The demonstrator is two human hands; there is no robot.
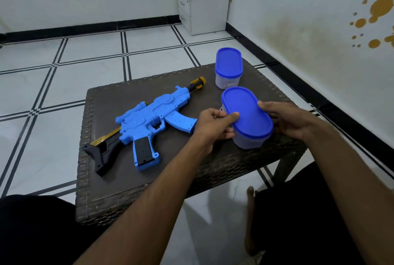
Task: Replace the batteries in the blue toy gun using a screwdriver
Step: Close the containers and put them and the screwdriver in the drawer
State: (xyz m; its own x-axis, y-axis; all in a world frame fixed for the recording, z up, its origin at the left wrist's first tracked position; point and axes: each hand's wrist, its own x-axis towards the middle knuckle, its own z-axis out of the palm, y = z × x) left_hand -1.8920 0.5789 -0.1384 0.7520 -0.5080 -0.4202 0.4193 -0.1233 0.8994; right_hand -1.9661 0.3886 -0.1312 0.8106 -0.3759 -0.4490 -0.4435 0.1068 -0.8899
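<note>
1. A dark woven table fills the middle of the frame.
2. The blue toy gun lies flat at centre left on the table, untouched.
3. Right of centre, the left hand and right hand grasp opposite sides of the near container, thumbs on its blue lid.
4. A second blue-lidded container stands just behind, toward the upper middle.

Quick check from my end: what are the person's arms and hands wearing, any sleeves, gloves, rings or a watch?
Nothing shows on either arm. The left hand and right hand are bare, with no gloves, and no rings or watch in view. Both forearms are uncovered up to the frame edge, so no sleeves are in view. Dark clothing covers the legs below.
</note>
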